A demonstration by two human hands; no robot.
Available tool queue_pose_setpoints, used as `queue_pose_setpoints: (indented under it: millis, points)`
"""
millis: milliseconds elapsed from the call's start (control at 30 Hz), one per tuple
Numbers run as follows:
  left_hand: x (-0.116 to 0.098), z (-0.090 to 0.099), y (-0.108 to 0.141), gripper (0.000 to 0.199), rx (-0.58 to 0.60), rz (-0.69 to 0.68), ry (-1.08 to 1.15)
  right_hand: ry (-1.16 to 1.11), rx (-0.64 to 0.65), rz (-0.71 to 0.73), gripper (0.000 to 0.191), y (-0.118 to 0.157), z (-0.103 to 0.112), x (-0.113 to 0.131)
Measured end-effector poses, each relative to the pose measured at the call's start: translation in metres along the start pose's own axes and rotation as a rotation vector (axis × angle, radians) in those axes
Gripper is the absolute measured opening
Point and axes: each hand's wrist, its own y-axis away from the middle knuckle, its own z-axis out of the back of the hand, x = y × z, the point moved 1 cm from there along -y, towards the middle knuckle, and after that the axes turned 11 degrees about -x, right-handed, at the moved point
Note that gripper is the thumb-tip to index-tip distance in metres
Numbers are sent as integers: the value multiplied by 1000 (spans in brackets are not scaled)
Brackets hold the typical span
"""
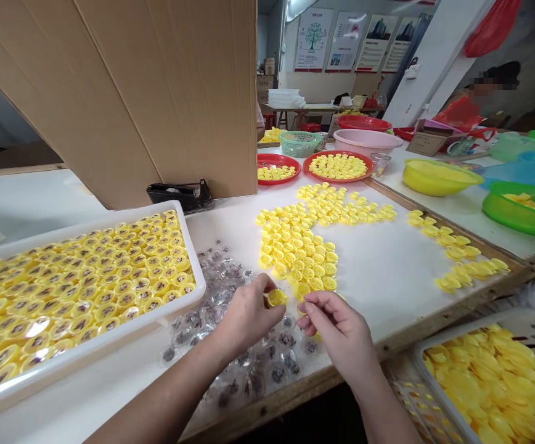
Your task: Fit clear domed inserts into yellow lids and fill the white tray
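Observation:
My left hand (254, 311) pinches a small round yellow plastic cup (277, 298) between thumb and fingers, its open side facing up. To its right, my right hand (336, 324) is closed, thumb against fingertips; whatever it grips is hidden or too small to name. Just beyond both hands, a cluster of yellow cups (302, 253) stands in tight rows on the white table. Beneath and left of my hands lies a loose spread of clear round plastic pieces with dark printed pictures (230, 290).
A white tray (196, 271) of yellow cups with dark pictures stands left. Behind it are a black tape dispenser (179, 196) and a cardboard panel (179, 92). Red plates (371, 165) and basins stand at the back. A basket (422, 351) of yellow pieces sits lower right. A person (461, 105) is far right.

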Motion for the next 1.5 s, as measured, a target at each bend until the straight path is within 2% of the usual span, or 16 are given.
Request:
queue_pose_setpoints:
  millis: [133, 300, 400, 500, 600, 667, 800, 933, 1000, 1100, 1167, 1333, 1500]
  points:
    - [13, 29, 17, 44, 8, 152, 238, -24, 55, 12, 26, 6, -28, 4]
    - [38, 47, 38, 43, 72, 348, 452, 128, 142, 118, 13, 14, -53, 6]
    - [51, 48, 47, 49, 95, 463, 678, 268, 161, 279, 10, 18, -66, 11]
    - [60, 47, 52, 55, 92, 508, 857, 438, 143, 507, 11, 22, -77, 15]
    - [66, 45, 55, 49, 82, 585, 1073, 576, 146, 708, 17, 25, -87, 17]
    - [67, 44, 56, 45, 66, 643, 1211, 625, 168, 767, 22, 26, -91, 19]
    - [67, 42, 59, 35, 58, 692, 1336, 578, 281, 713, 26, 28, -95, 28]
    - [65, 41, 60, 26, 103, 673, 1420, 485, 386, 599, 28, 25, -91, 34]
    - [64, 41, 61, 25, 113, 656, 1443, 416, 419, 460, 23, 21, -88, 34]
    - [64, 41, 62, 25, 134, 615, 1462, 210, 536, 167, 19, 13, -84, 28]
    - [65, 40, 63, 24, 154, 596, 1476, 99, 602, 75, 23, 8, -83, 23]
    - [67, 38, 63, 26, 159, 630, 1512, 61, 536, 267, 20, 2, -83, 16]
    - [69, 37, 64, 33, 122, 627, 1514, 82, 512, 262, 25, 7, -80, 17]
